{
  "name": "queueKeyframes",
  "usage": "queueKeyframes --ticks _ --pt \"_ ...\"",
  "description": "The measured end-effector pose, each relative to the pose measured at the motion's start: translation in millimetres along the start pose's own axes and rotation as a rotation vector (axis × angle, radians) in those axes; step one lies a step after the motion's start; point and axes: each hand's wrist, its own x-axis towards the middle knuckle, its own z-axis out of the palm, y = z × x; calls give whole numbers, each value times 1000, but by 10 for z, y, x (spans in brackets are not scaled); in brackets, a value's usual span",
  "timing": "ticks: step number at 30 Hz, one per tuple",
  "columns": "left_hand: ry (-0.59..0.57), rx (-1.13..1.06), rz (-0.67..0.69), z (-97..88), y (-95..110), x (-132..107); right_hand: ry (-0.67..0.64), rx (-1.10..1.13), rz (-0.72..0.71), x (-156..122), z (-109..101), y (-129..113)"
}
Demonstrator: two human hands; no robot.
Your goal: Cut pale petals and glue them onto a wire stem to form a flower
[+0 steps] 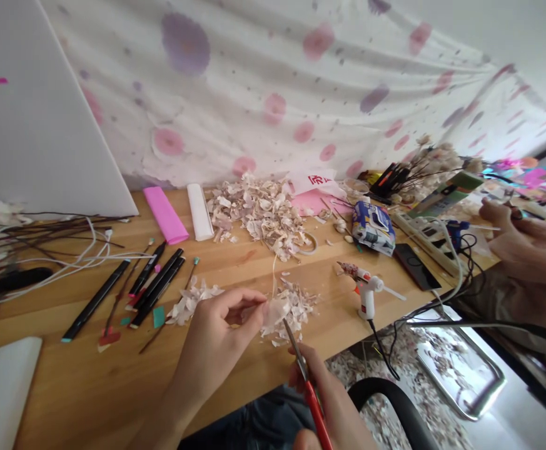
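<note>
My left hand pinches a small pale paper piece between thumb and fingers above the wooden table. My right hand grips red-handled scissors, whose blades point up at the lower edge of that paper piece. A small heap of paper scraps lies just beyond the blades. Another cluster of pale scraps sits left of my left hand.
A larger scrap pile, pink and white paper rolls, black markers, a glue gun, a phone, cables and a power strip crowd the table. Another person's hands work at the right.
</note>
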Motion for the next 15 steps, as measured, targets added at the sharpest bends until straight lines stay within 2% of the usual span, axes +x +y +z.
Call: queueKeyframes --ticks 4,9,15 --pt "-50 -178 -133 -31 -66 90 -4 -54 103 -24 1 9" --pt "-148 -407 -352 -30 -141 162 -22 -125 142 -94 -22 5" --pt "-144 -450 -356 -17 -141 132 -46 -120 154 -117 -38 -5"
